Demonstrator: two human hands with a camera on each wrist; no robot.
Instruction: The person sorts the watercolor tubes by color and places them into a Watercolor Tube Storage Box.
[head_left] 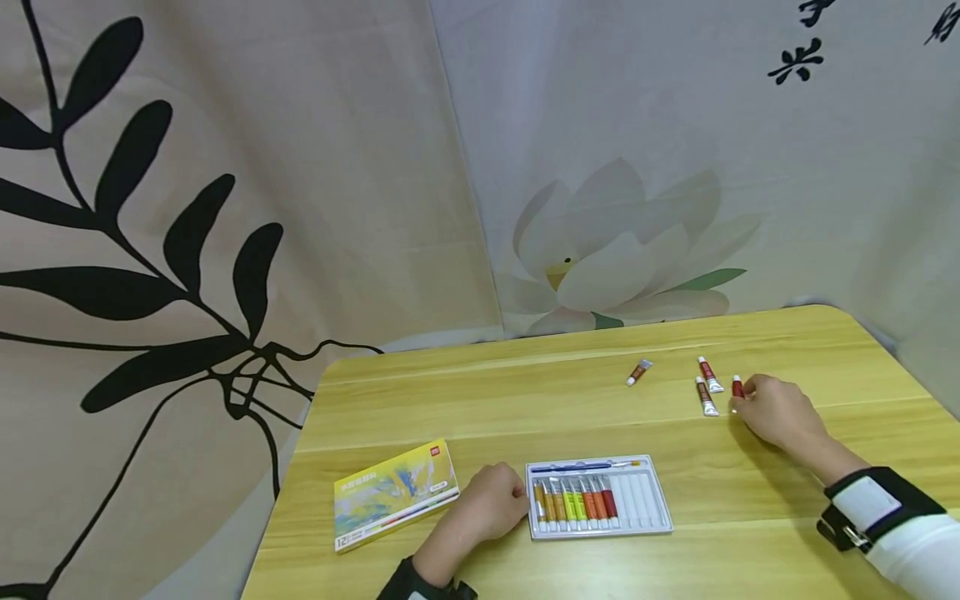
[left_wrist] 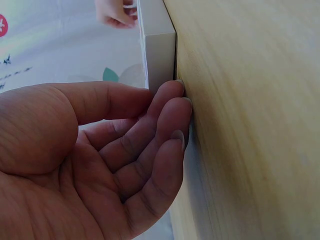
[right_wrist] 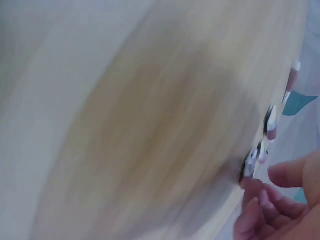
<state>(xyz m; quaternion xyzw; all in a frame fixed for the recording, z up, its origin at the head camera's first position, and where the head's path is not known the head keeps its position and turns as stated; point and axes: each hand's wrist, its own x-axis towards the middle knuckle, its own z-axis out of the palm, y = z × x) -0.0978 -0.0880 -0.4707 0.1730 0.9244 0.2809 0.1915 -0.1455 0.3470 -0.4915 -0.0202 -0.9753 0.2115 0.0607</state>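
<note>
My left hand (head_left: 491, 502) is at the left edge of a white paint tray (head_left: 660, 531), thumb and curled fingertips pinching its corner (left_wrist: 160, 65) in the left wrist view. The tray holds a row of paint tubes (head_left: 573, 504) and a paintbrush (head_left: 585, 467). Farther right, my right hand (head_left: 776, 408) has its fingertips at a dark red paint tube (head_left: 737, 387) on the table. In the right wrist view the thumb (right_wrist: 287, 175) stands apart from that tube (right_wrist: 249, 167). Brown-red paint tubes lie left of this hand: one (head_left: 706, 396), another (head_left: 709, 375), and a third (head_left: 639, 372) farther off.
A yellow paint box (head_left: 396, 493) lies on the wooden table (head_left: 480, 400) left of my left hand. Empty slots (head_left: 636, 502) fill the tray's right part. Behind the table's far edge hangs a printed curtain (head_left: 360, 167) with dark leaves and a lotus.
</note>
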